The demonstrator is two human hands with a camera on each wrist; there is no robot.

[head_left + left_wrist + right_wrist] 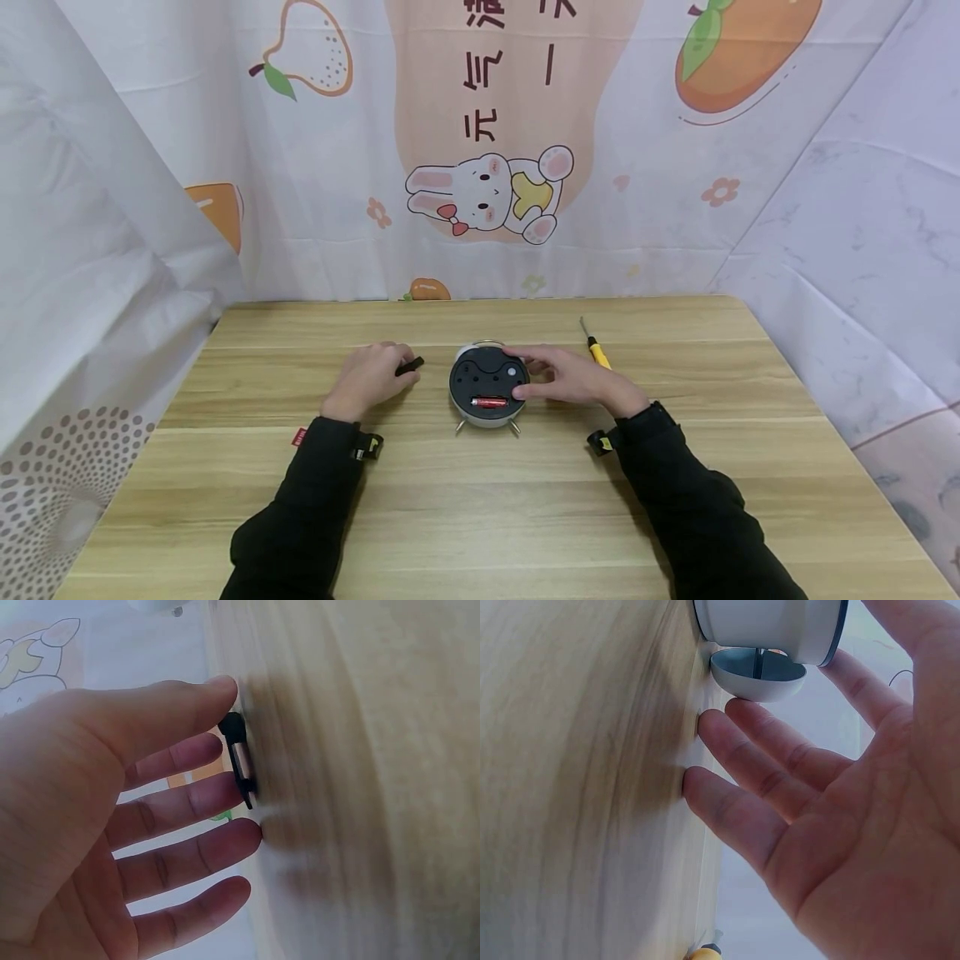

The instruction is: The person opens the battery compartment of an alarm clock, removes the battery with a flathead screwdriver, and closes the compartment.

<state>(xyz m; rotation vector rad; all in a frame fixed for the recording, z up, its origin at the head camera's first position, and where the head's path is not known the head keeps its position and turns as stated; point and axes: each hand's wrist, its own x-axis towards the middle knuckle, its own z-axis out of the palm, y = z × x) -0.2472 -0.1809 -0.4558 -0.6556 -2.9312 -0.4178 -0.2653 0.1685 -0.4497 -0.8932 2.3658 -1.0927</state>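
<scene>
An alarm clock (487, 371) lies face down on the wooden table, its black back up and its short metal legs toward me. One red battery (490, 402) sits in the open compartment. My right hand (566, 379) grips the clock's right side between thumb and index finger; in the right wrist view the other fingers spread by a white bell (757, 679). To the left of the clock, my left hand (375, 379) pinches a small black piece, seemingly the battery cover (238, 754), close above the table. Its other fingers extend loosely.
A screwdriver (597, 350) with a yellow and black handle lies behind my right hand, its tip pointing away. The table's far edge (337, 303) meets a printed curtain (315, 167). A small red tag (298, 437) shows beside my left sleeve.
</scene>
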